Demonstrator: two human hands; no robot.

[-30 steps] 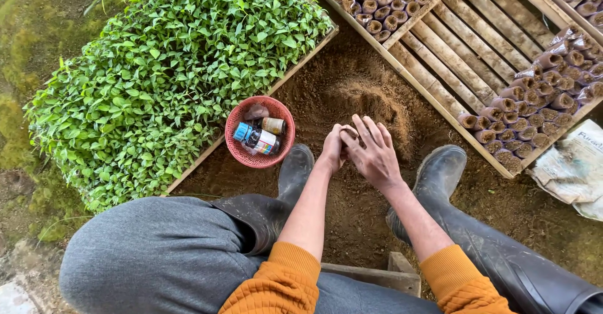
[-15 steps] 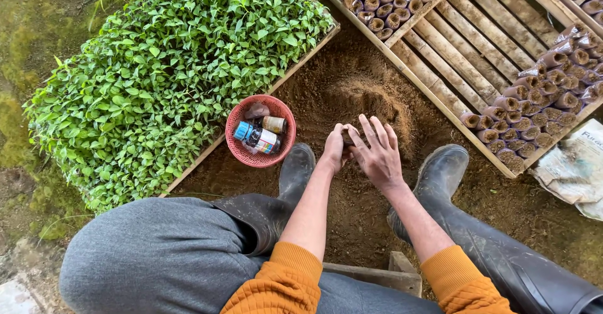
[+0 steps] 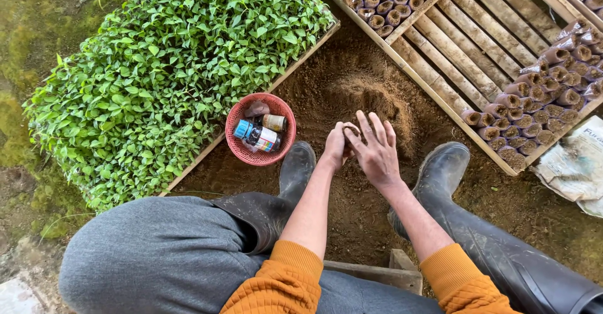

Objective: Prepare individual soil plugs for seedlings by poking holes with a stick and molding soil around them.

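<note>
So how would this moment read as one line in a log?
left hand: holds small soil pot | right hand: fingers spread on pot | beneath: soil heap | beside: red basket

Bare soil (image 3: 352,213) lies open between the two rubber boots (image 3: 295,169) and up to the soil mound (image 3: 377,97). The red basket (image 3: 242,147) blocks the left, the wooden crate (image 3: 440,88) the right.
</note>
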